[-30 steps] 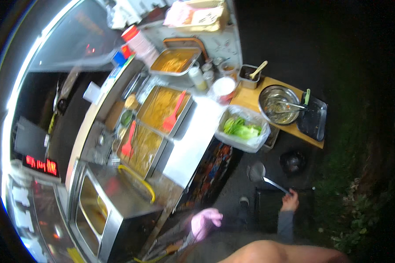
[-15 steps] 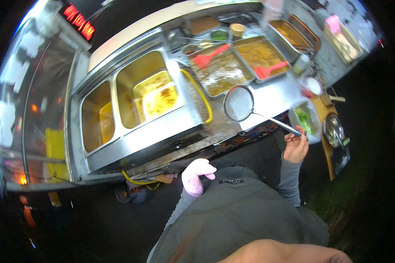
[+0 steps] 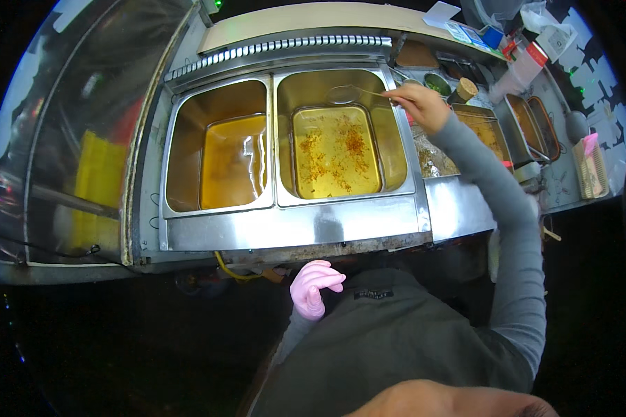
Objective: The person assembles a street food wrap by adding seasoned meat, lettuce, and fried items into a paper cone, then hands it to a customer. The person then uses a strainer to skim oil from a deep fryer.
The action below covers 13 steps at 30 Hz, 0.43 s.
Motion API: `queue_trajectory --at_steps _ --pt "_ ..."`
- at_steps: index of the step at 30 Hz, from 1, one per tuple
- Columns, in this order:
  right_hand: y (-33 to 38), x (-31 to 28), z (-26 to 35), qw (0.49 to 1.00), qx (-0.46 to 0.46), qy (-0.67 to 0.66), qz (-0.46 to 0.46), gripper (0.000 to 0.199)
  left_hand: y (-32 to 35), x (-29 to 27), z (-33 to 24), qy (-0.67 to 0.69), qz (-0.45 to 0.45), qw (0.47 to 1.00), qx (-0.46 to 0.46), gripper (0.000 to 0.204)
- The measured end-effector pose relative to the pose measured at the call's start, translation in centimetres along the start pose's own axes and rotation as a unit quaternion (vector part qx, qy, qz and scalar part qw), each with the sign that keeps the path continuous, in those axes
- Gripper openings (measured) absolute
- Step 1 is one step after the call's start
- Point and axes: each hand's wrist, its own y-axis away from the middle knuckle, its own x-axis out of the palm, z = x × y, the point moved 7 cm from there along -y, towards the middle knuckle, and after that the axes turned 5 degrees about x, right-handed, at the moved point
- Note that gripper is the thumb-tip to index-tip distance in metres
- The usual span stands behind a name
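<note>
Oil fills two steel fryer wells: the right well [image 3: 337,149], just below the right hand [image 3: 419,105], carries orange crumbs, while the left well [image 3: 233,160] looks clear. Right fingers close around the thin handle of one round wire skimmer [image 3: 344,93] held over the right well's far edge. One pink-gloved left hand [image 3: 313,288] hangs loosely curled, holding nothing, near the counter [image 3: 292,229].

skimmer [image 3: 343,94] handle mostly hidden inside right hand [image 3: 420,105], mesh blurred, can't tell if it touches the oil. left hand [image 3: 314,288] in pink glove, curled, palm side hidden. containers at top right of worktop [image 3: 459,212] too small & bent by rim to tell contents. lower edge cuts off body
</note>
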Motion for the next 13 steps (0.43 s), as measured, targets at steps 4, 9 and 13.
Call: queue_trajectory --at_steps 4,9,13 --pt "-6.7 3.1 -3.4 0.996 -0.042 0.046 0.057 0.023 0.0 -0.6 0.1 -0.026 -0.046 0.999 -0.003 0.062" --pt "-10.5 3.9 -9.5 0.966 0.173 -0.109 0.161 0.03 1.5 -0.7 0.1 -0.066 -0.135 0.988 -0.029 0.061" --pt "-9.7 4.8 -10.3 0.923 0.257 -0.139 0.249 0.03 2.4 0.3 0.4 -0.073 -0.16 0.984 -0.036 0.06"
